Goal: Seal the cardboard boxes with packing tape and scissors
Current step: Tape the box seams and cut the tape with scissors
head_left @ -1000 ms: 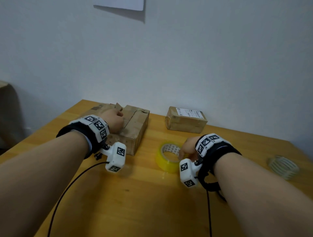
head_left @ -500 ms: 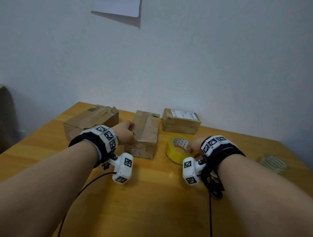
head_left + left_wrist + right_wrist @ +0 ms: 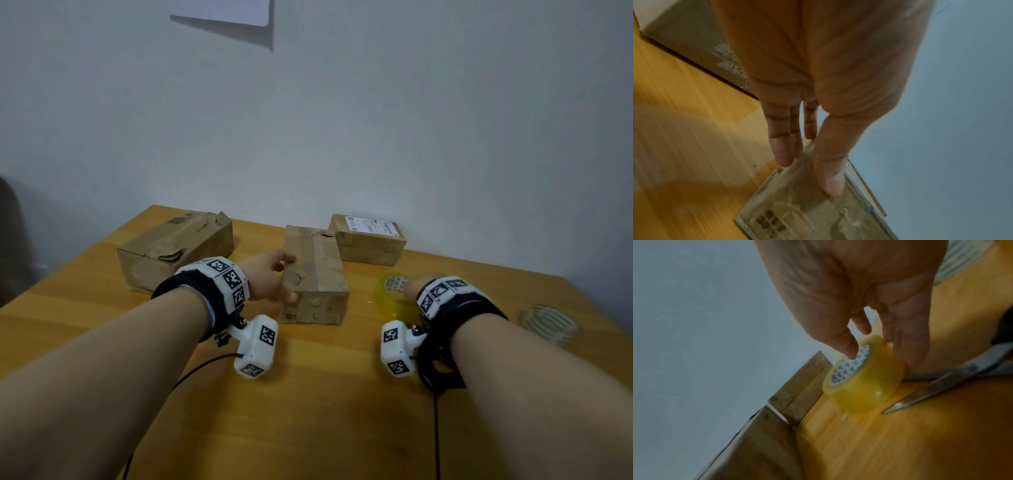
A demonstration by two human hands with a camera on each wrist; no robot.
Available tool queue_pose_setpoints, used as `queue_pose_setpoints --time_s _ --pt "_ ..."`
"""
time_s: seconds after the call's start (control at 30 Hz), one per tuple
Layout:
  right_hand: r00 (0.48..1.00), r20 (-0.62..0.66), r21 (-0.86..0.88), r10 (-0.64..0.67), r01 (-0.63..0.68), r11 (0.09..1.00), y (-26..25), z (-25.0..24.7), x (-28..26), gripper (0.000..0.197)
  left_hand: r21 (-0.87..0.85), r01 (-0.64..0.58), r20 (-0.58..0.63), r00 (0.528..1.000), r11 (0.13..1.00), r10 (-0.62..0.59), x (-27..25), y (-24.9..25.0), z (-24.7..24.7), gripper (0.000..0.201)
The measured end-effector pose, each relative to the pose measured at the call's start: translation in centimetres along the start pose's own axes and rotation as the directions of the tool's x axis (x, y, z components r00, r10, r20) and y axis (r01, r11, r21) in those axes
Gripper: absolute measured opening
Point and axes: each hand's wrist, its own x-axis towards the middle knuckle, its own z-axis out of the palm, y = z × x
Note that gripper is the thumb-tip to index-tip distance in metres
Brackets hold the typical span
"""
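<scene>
Three cardboard boxes stand on the wooden table (image 3: 308,394). My left hand (image 3: 277,277) (image 3: 809,177) lies against the left side of the middle box (image 3: 318,274) (image 3: 807,211), fingers straight and thumb on its near corner. A torn box (image 3: 174,250) stands to its left, and a labelled box (image 3: 368,240) behind it on the right. My right hand (image 3: 416,286) (image 3: 879,352) pinches the yellow tape roll (image 3: 394,298) (image 3: 863,386), thumb at the core and fingers on the outer side. Scissors (image 3: 931,386) lie right beside the roll, hidden in the head view.
A second, pale tape roll (image 3: 548,322) lies near the table's right edge. The wall runs close behind the boxes. Bare tabletop stretches between my forearms toward the near edge. Cables trail from both wrist cameras.
My left hand has slid the middle box rightward, away from the torn box, to the table's centre. My right hand has moved the yellow roll to the right.
</scene>
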Motion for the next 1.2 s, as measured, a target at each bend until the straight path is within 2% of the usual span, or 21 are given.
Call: queue_pose_setpoints --time_s 0.03,0.07,0.1,0.13,0.2,0.3,0.43,0.53,0.67,0.8,0.9,1.03,1.2 --pt "0.995 -0.099 0.134 0.004 0.009 0.991 -0.3 -0.1 0.3 0.03 -0.043 -0.008 0.014 1.0 0.999 0.008 0.0 0.2 0.2 0.081" --pt "0.987 -0.16 0.191 -0.004 0.035 0.981 -0.8 -0.3 1.1 0.024 -0.074 -0.013 0.023 1.0 0.997 0.015 0.0 0.4 0.3 0.078" --pt "0.98 -0.197 0.244 -0.028 0.076 0.967 -1.8 -0.5 1.1 0.022 -0.093 -0.017 0.029 0.999 0.996 0.02 0.0 0.5 0.5 0.075" --pt "0.972 -0.211 0.308 -0.105 0.169 0.936 -3.0 -0.9 0.4 0.02 -0.1 -0.022 0.031 0.999 0.995 0.025 -0.1 0.6 0.6 0.071" --pt "0.935 -0.221 0.437 -0.278 0.349 0.829 -5.3 -1.1 -1.4 0.016 -0.095 -0.034 0.028 0.999 0.995 0.036 -0.2 0.6 0.8 0.062" --pt "0.891 -0.122 0.489 -0.437 0.437 0.755 -7.7 -0.8 -3.4 0.013 -0.084 -0.051 0.023 0.998 0.995 0.053 -0.4 0.6 1.0 0.054" --pt "0.888 -0.022 0.467 -0.459 0.415 0.781 -8.4 0.3 -3.3 0.013 -0.097 -0.062 0.004 0.998 0.993 0.063 -0.5 0.5 0.8 0.045" --pt "0.876 -0.012 0.48 -0.482 0.427 0.766 -8.0 1.1 -3.0 0.009 -0.117 -0.056 -0.002 0.998 0.992 0.057 -0.6 0.4 0.9 0.042" --pt "0.881 0.009 0.458 -0.473 0.417 0.785 -8.4 1.8 -3.1 0.034 -0.11 -0.045 -0.008 0.999 0.993 0.045 -0.5 0.7 1.1 0.039" --pt "0.913 -0.049 0.312 -0.405 0.399 0.862 -9.4 2.5 -3.2 0.042 -0.111 -0.036 -0.004 0.999 0.993 0.036 -0.4 0.9 1.2 0.04" --pt "0.924 -0.029 0.226 -0.38 0.377 0.898 -10.2 2.4 -3.0 0.032 -0.137 -0.025 0.0 1.0 0.99 0.025 -0.4 0.7 1.2 0.034" --pt "0.927 0.019 0.151 -0.375 0.368 0.918 -10.7 2.6 -2.7 0.02 -0.179 -0.035 -0.103 0.995 0.983 0.017 0.0 0.7 1.6 0.013" --pt "0.915 0.028 0.135 -0.402 0.395 0.909 -10.1 1.6 -3.0 0.034 -0.21 0.052 -0.171 0.981 0.976 -0.089 0.8 1.6 2.4 0.023"
